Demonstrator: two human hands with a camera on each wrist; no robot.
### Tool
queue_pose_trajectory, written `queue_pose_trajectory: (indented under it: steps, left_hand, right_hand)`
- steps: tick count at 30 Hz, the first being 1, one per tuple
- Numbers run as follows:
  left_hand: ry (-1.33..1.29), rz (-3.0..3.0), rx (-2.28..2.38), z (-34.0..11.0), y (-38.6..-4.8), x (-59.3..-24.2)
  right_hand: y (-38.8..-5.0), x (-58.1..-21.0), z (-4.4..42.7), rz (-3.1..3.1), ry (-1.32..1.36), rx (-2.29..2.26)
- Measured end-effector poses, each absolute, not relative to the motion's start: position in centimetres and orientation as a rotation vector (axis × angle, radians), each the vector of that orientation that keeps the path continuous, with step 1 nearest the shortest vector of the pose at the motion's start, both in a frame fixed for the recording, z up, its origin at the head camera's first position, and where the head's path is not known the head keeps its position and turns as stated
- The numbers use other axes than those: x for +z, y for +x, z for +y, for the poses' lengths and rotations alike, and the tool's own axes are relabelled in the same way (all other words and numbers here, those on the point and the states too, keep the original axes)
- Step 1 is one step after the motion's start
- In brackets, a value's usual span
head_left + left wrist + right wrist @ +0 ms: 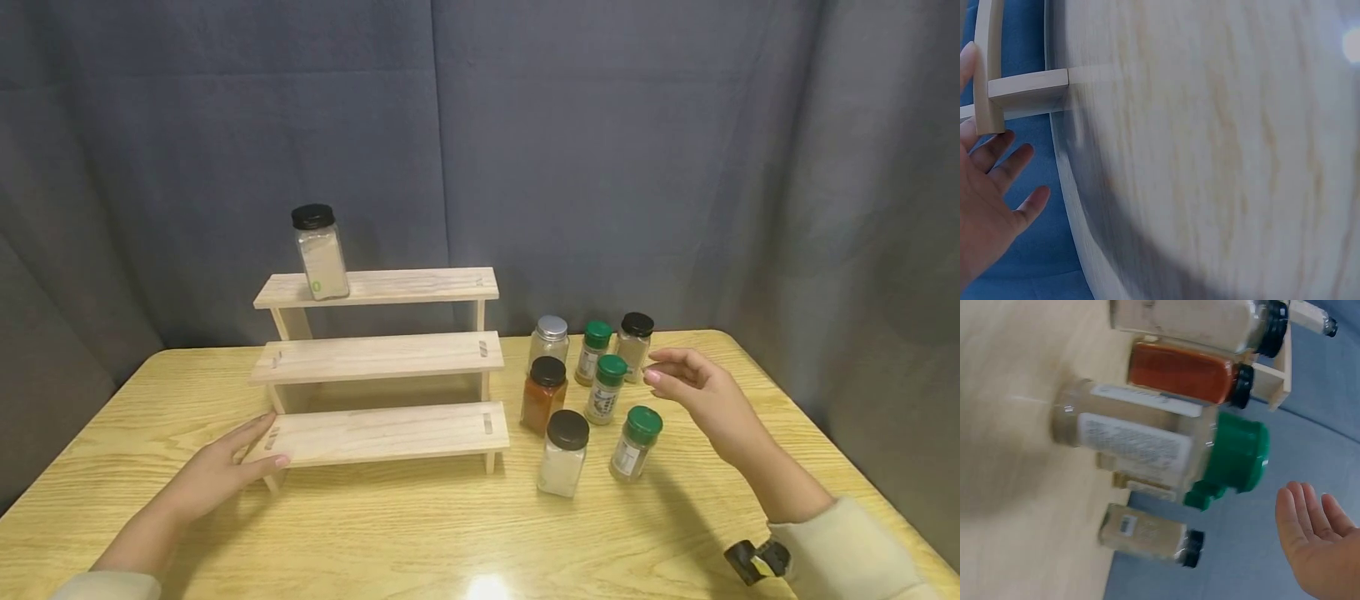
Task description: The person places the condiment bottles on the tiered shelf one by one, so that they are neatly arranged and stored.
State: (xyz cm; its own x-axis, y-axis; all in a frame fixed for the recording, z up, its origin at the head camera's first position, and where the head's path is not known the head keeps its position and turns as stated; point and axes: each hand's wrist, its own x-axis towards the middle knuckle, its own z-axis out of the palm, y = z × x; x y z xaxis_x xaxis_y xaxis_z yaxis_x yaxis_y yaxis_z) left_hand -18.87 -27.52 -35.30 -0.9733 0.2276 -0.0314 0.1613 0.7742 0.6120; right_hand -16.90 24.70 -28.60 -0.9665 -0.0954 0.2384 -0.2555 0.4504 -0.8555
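A three-tier wooden rack (390, 429) stands on the table, a black-lidded square jar (325, 262) upright at the left of its top tier. My left hand (206, 475) rests on the left end of the bottom tier, thumb on top; in the left wrist view the hand (991, 200) has its fingers spread at the board's end (990, 115). My right hand (712, 404) is in the air, holding nothing, beside a black-lidded jar (633, 346) and above and right of a green-capped bottle (636, 444). The right wrist view has the right hand (1319, 544) with extended fingers.
Right of the rack stand a silver-lidded jar (550, 343), an orange-red jar (543, 396), a black-lidded jar with pale contents (561, 467) and two more green-capped bottles (603, 400). Behind the table (420, 533) hangs a grey-blue curtain (600, 167).
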Motion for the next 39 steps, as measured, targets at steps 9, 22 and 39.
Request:
queue_pose_trajectory:
  steps: [9,22,39]
  left_hand:
    - [0.328,2.872,0.961,-27.6,-18.9,-35.2]
    - [0.344,2.891,0.945,-27.5,-18.7,-35.3]
    - [0.34,2.867,0.96,-27.6,-19.0,-35.3]
  right_hand:
    - [-16.6,-30.8,25.7,-2.651,0.201,1.501]
    - [-16.5,-33.1,25.9,-2.727,0.208,1.553]
    - [-16.6,-34.2,25.9,-2.744,0.25,1.593]
